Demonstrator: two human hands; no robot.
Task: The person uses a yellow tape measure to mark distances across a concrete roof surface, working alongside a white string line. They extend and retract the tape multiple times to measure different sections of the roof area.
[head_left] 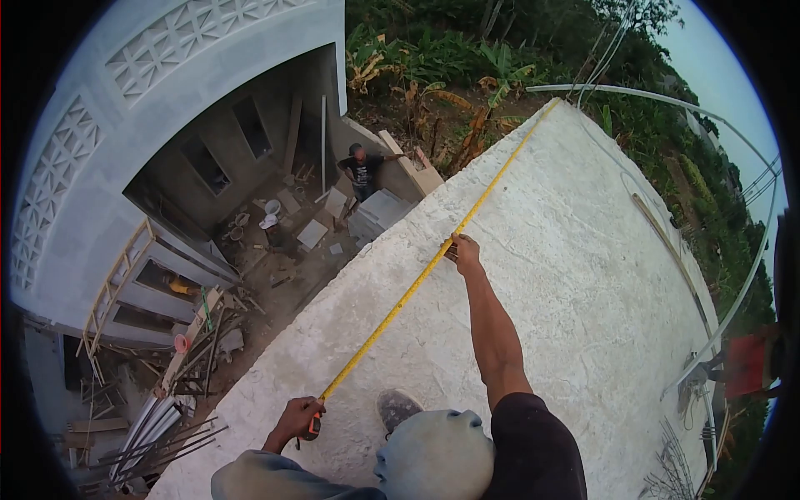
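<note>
My left hand [296,419] is closed around an orange and black tape measure [313,427], low on the pale concrete slab [567,275]. From it the yellow tape blade [392,311] runs out in a straight line, close to the slab's left edge, up to the far corner. Farther along, the fingers of my right hand [463,252] are pinched on the blade. My bent knee [437,458] and one shoe [397,408] are on the slab between my arms.
Past the slab's left edge is a drop to a lower yard, where a person [363,171] stands near stacked slabs [379,215]. Metal pipes [154,429] and timber lie below left. A white pipe [754,275] curves along the right side. Wire rods [671,462] stick out at lower right.
</note>
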